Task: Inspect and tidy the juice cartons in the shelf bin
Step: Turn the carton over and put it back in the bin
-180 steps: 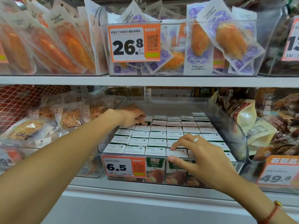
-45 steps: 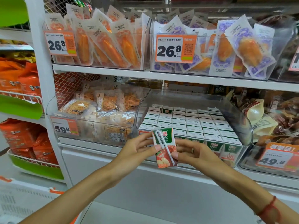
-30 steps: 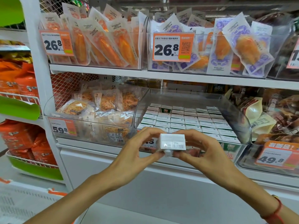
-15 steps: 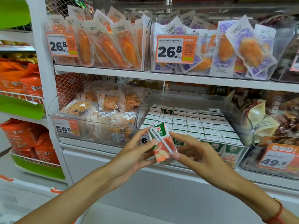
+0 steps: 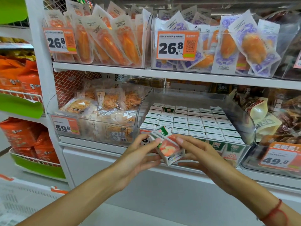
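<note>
I hold a single juice carton (image 5: 167,146) in front of the shelf, tilted with its top leaning left and its fruit-printed face toward me. My left hand (image 5: 138,154) pinches its left side, thumb on the front face near the top and fingers behind it; my right hand (image 5: 197,152) meets it from the right, thumb tip on the upper right of the carton and fingers curled under its lower corner. The two hands are close together, the carton clamped between them, just below and in front of the clear shelf bin (image 5: 247,126).

Inside that bin the other juice cartons (image 5: 193,121) stand upright in tight rows, white tops showing in a neat grid, with green fronts visible through the front wall at the right. One carton near the back row shows a green face instead of a white top. The bin's own price tag is mostly hidden behind my hands and the held carton.

A red cord bracelet (image 5: 275,212) circles my right wrist. Left of the bin, a second clear bin of bagged snacks (image 5: 104,101) carries an orange price tag reading 59.8 (image 5: 65,126). On the shelf above, bins of orange-filled pouches (image 5: 114,43) bear a tag reading 26.8 (image 5: 177,45). At far right, a tag reading 49.8 (image 5: 280,158) fronts a bin of dark packaged goods. Orange bags (image 5: 21,82) fill wire baskets on the far left.
</note>
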